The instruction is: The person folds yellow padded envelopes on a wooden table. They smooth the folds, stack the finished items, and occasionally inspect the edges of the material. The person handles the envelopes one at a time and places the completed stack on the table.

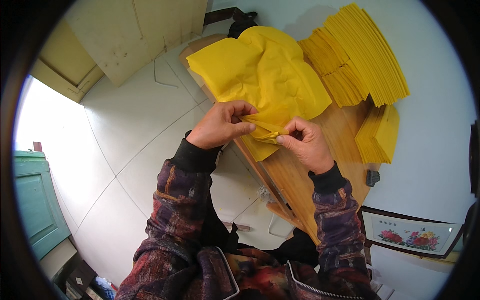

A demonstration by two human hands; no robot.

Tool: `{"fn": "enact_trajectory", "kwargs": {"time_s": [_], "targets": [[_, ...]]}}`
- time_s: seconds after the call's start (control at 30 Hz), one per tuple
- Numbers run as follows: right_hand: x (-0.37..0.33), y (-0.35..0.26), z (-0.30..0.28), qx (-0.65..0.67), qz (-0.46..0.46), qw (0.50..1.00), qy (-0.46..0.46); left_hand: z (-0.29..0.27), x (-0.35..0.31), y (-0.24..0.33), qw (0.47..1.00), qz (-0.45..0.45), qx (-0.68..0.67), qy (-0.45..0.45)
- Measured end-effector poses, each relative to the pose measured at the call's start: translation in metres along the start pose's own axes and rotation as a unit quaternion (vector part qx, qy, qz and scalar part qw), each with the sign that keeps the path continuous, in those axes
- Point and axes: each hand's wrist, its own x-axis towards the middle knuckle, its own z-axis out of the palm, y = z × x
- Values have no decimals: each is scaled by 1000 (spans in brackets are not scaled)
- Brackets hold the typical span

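Observation:
A large, creased sheet of thin yellow paper (265,70) lies over the far left part of a wooden table (310,175) and hangs past its left edge. At its near side, my left hand (225,122) pinches a gathered fold between thumb and fingers. A short way to the right, my right hand (307,142) grips the same folded edge, thumb against the bent fingers. The fold is drawn up between both hands, and a small twisted corner shows at my right thumb. My fingertips partly hide the paper.
Tall stacks of folded yellow paper (367,55) stand at the table's back right, with a smaller folded stack (380,134) nearer. A small black object (372,178) sits by the right edge. A framed flower picture (410,232) is at the right, a green cabinet (40,195) at the left.

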Motion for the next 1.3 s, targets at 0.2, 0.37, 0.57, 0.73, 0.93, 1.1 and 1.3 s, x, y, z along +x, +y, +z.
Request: {"fn": "enact_trajectory", "kwargs": {"time_s": [0.2,0.37,0.57,0.73,0.93,1.1,1.3], "targets": [[-6,1,11,-56,-40,995,79,3,7,-7,997,3,66,27],[-17,0,19,-250,-172,936,175,7,7,-7,996,-3,63,66],[-15,5,20,-300,-256,907,150,10,7,-4,995,-7,64,81],[-10,5,17,-260,-225,933,106,12,7,-1,995,-8,51,89],[-22,1,23,-231,-135,946,181,13,6,0,992,-4,71,100],[-23,7,27,-232,-152,946,171,16,7,-2,989,10,85,118],[-18,9,21,-187,-160,961,124,14,7,-3,990,6,89,109]]}}
